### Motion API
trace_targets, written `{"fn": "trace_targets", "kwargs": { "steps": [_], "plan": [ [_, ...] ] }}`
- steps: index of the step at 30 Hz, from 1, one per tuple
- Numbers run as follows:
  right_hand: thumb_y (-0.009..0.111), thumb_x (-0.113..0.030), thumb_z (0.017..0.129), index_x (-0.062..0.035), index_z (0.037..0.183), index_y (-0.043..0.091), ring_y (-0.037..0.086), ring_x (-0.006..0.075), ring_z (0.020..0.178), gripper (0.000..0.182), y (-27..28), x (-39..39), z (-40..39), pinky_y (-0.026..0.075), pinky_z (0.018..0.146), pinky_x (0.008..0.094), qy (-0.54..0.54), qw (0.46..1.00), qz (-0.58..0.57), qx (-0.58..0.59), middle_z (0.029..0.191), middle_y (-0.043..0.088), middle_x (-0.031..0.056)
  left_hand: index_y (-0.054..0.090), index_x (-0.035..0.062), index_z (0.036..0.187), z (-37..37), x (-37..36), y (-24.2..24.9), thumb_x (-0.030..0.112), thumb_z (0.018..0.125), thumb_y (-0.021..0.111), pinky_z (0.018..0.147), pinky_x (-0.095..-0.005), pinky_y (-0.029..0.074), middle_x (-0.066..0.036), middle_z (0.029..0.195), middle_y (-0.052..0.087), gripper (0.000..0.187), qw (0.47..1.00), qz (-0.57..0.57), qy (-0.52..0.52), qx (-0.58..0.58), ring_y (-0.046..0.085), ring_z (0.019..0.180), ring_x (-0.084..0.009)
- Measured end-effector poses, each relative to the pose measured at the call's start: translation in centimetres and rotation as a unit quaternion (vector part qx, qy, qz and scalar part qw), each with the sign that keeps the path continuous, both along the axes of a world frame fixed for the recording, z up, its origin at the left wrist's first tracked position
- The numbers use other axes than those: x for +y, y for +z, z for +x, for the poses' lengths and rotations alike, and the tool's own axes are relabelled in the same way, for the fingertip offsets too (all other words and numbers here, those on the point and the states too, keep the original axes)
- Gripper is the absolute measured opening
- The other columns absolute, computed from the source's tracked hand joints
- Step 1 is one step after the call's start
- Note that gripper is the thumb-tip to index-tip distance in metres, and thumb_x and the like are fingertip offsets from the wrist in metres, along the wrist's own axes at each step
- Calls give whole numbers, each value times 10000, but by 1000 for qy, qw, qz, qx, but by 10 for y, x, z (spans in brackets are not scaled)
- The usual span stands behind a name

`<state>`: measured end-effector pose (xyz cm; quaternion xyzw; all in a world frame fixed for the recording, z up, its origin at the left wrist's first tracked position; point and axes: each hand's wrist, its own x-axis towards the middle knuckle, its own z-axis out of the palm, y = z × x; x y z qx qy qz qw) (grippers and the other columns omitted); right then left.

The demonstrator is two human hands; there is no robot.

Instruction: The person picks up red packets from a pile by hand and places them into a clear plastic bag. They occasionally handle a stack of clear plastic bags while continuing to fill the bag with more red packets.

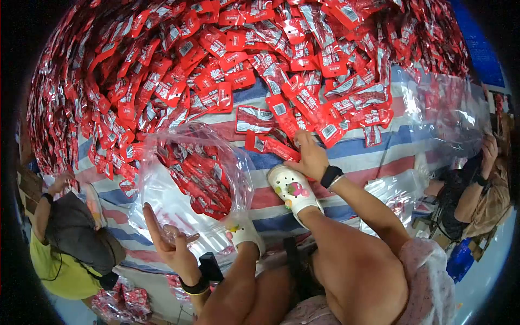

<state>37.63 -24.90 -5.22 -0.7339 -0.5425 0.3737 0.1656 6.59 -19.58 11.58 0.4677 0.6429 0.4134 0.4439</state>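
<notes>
My right hand (312, 158) is at the near edge of a heap of shiny red packets (227, 59). Its thumb and fingers close around the end of one red packet (271, 146) lying on the striped cloth. To the lower left is my left hand (170, 246), index finger stretched out and thumb apart, beside a clear plastic bag (162, 195). Nothing shows in its grasp. The bag lies with its mouth spread and holds several red packets (200, 181) in a bundle. More loose packets (311, 105) lie just beyond my right hand.
A striped red, white and blue cloth (357, 162) lies beneath everything. My white clogs (290, 187) rest on it. A person in a yellow top (59, 265) sits at left; another person's arm (476, 195) is at right, near clear plastic bags (444, 114). Bagged packets (124, 300) lie lower left.
</notes>
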Motion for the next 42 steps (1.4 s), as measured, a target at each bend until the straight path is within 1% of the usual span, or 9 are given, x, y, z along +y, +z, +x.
{"fn": "trace_targets", "kwargs": {
  "steps": [6, 12, 15, 18, 24, 28, 31, 36, 42],
  "plan": [
    [808, -259, 594, -31, 1253, 359, 570, 373, 935, 829, -12, -6, 1, 467, 790, 430, -61, 998, 22, -2, 1066, 572, 176, 225, 16, 1428, 13, 6, -2, -135, 674, 402, 485, -161, 520, -107, 1497, 205, 789, 1000, 1, -25, -7, 392, 645, -27],
    [763, -398, 610, -7, 1115, 494, 588, 375, 876, 693, -20, -24, 19, 469, 751, 435, 25, 997, 73, -24, 986, 593, 224, 215, 18, 1430, 10, 2, -3, -141, 687, 396, 487, -170, 528, -116, 1494, 208, 782, 1000, 15, -24, -12, 391, 643, -27],
    [740, -466, 597, -6, 1049, 540, 597, 377, 867, 675, -16, 1, 33, 476, 734, 428, 101, 986, -134, 8, 967, 614, 210, 211, 16, 1430, 8, 0, -2, -138, 694, 395, 489, -180, 537, -115, 1495, 204, 774, 1000, 9, -24, -13, 400, 648, -24],
    [744, -442, 581, -18, 1032, 566, 595, 367, 897, 644, 15, 34, 14, 482, 745, 410, 134, 987, -83, 20, 956, 622, 196, 211, 13, 1429, 2, -1, -2, -137, 697, 393, 493, -184, 544, -116, 1495, 202, 769, 999, 3, -32, -12, 410, 654, -21],
    [735, -388, 525, 5, 1081, 518, 407, 331, 1210, 715, -37, 88, -6, 157, 1070, 591, 162, 974, 35, -155, 1248, 451, 187, 266, 49, 1425, -2, -2, -2, -105, 674, 380, 489, -147, 509, -103, 1485, 248, 775, 1000, 6, -9, 10, 382, 628, -9],
    [768, -298, 518, -24, 1112, 465, 485, 354, 1071, 721, -18, 44, -20, 311, 948, 555, 217, 965, 80, -124, 1146, 463, 182, 241, 34, 1428, -11, -2, -5, -125, 676, 372, 485, -151, 515, -106, 1491, 229, 780, 1000, 5, -15, -7, 385, 634, -14],
    [731, -180, 566, -29, 1066, 484, 554, 369, 930, 578, -13, 26, -30, 455, 787, 438, 94, 984, 113, -104, 1066, 519, 202, 223, 17, 1428, -8, -5, -6, -139, 662, 375, 477, -157, 520, -115, 1494, 215, 796, 1000, 7, -14, -13, 385, 641, -21],
    [741, -188, 571, 0, 1008, 591, 571, 368, 901, 499, -4, 44, -21, 470, 779, 452, 167, 978, 17, -125, 827, 605, 196, 226, 16, 1427, 1, -3, -3, -138, 640, 376, 478, -157, 523, -122, 1492, 217, 816, 1000, 1, -2, -29, 386, 646, -23],
    [739, -338, 599, -5, 940, 631, 641, 294, 739, 489, 27, 67, 72, 505, 711, 369, -81, 989, -119, 40, 807, 659, 175, 219, -4, 1424, -9, -3, -4, -141, 600, 380, 493, -176, 538, -126, 1492, 213, 851, 1000, -4, -6, -24, 370, 624, -30]
  ]
}}
